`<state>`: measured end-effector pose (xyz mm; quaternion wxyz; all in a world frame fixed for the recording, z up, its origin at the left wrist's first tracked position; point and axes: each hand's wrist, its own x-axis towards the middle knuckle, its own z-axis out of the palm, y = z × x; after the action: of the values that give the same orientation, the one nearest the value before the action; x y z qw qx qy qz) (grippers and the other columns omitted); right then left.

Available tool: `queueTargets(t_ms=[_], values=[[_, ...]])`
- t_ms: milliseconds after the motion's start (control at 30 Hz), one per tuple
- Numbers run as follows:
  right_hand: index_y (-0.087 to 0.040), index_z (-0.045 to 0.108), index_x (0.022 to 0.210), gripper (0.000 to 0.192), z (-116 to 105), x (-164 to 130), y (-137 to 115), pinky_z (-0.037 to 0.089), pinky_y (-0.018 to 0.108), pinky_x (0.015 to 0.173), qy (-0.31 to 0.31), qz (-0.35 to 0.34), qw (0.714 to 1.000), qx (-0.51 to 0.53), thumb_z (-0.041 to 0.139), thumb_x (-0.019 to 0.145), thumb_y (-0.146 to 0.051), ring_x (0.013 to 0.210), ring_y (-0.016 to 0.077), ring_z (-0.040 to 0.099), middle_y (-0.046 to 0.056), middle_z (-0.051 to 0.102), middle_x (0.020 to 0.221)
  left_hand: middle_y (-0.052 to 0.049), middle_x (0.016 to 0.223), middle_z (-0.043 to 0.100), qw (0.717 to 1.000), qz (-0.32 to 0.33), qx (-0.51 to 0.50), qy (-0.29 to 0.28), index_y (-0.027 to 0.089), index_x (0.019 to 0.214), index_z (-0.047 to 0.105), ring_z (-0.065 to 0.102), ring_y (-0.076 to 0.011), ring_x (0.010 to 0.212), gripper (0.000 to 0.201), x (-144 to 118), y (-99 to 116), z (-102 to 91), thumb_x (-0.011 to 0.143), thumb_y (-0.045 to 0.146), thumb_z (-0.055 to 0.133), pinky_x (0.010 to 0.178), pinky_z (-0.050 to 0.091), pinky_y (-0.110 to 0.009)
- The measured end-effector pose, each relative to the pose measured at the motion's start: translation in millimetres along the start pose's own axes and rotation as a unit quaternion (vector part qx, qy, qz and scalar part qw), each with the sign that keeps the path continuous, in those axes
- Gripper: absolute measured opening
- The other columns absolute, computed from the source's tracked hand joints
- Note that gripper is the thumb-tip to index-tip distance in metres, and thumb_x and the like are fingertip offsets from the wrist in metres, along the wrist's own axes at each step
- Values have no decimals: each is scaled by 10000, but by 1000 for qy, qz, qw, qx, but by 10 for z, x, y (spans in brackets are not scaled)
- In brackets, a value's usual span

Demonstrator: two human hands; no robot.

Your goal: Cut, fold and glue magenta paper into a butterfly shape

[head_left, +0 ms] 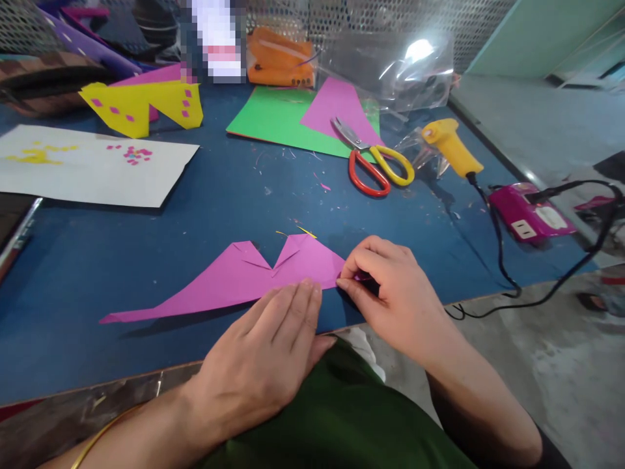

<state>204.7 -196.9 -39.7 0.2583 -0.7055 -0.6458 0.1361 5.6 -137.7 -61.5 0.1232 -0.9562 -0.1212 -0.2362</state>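
Observation:
A folded sheet of purple paper (215,277) lies on the blue table near its front edge, with a V-shaped notch and creases along its far side. My left hand (273,345) rests with fingers stretched out, their tips on the paper's near edge. At the paper's right end, my right hand (390,286) pinches it between thumb and index finger. Part of that end is hidden behind the fingers. Thin yellow scraps (307,232) lie by the paper's far edge.
Beyond are scissors (364,153) with red and yellow handles, green sheets (273,120), and a yellow glue gun (452,146) corded near a magenta power socket box (532,212). At left are a white card (88,179) with small cut pieces and a yellow paper shape (137,107).

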Motion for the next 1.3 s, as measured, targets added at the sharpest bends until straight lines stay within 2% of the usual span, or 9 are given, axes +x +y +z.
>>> queueTargets(t_ms=[133,267,433,533,633,767,1000,1167,1300], values=[[-207,542,768,175,3,43,9,369,383,796,-19,-5,1000,-4,602,871,-79,822,189,549,8,589,866,-148,1139,752,1000,2,1,-1,-8,1205,670,686,-248,993,434,-10,-6,18,1017,360,539,854,537,-358],[-203,543,788,176,26,28,39,371,386,808,-10,-3,1000,1,622,866,-65,846,190,551,5,593,882,-139,1122,750,1000,10,16,-19,0,1271,638,673,-253,955,464,35,-6,20,1026,371,509,827,524,-374],[-205,588,797,149,74,-43,74,383,377,823,46,-13,998,31,667,895,-125,840,173,574,-9,612,865,-150,1111,738,1000,12,24,-14,-5,1243,653,653,-249,953,447,77,9,19,1030,354,494,828,512,-368],[-208,605,790,150,82,-89,88,394,372,833,87,0,996,33,696,881,-133,828,164,591,-21,622,835,-151,1110,733,1000,3,20,-13,-9,1266,638,639,-246,967,452,64,15,24,1036,346,480,827,500,-362],[-210,605,780,154,56,-115,98,402,370,816,102,21,994,28,695,874,-128,821,166,595,-21,626,832,-147,1109,732,1000,0,14,-11,-6,1280,629,627,-247,970,453,46,19,38,1039,345,476,819,484,-366],[-215,597,769,154,-1,-96,101,408,378,794,84,44,995,25,676,877,-139,820,178,595,-16,625,828,-134,1102,736,1000,-1,10,-16,7,1279,634,621,-248,955,458,32,15,52,1033,367,495,796,469,-373],[-216,568,763,162,-23,-17,109,406,389,783,39,40,998,-6,650,856,-110,788,182,581,-2,609,830,-120,1106,742,1000,-4,10,-17,12,1283,632,620,-245,946,468,33,-19,37,1018,384,531,783,463,-376],[-215,568,829,154,0,-24,127,401,402,830,44,30,999,-4,652,861,-89,835,182,583,0,611,886,-136,1120,731,1000,7,22,-16,-2,1314,608,621,-253,953,486,53,-10,65,1014,372,527,793,472,-379],[-214,572,823,154,26,-44,147,402,407,839,54,25,998,1,659,872,-96,853,188,589,2,618,888,-151,1150,711,997,15,62,-53,27,1420,526,619,-256,922,521,54,25,53,1017,357,500,768,488,-381]])
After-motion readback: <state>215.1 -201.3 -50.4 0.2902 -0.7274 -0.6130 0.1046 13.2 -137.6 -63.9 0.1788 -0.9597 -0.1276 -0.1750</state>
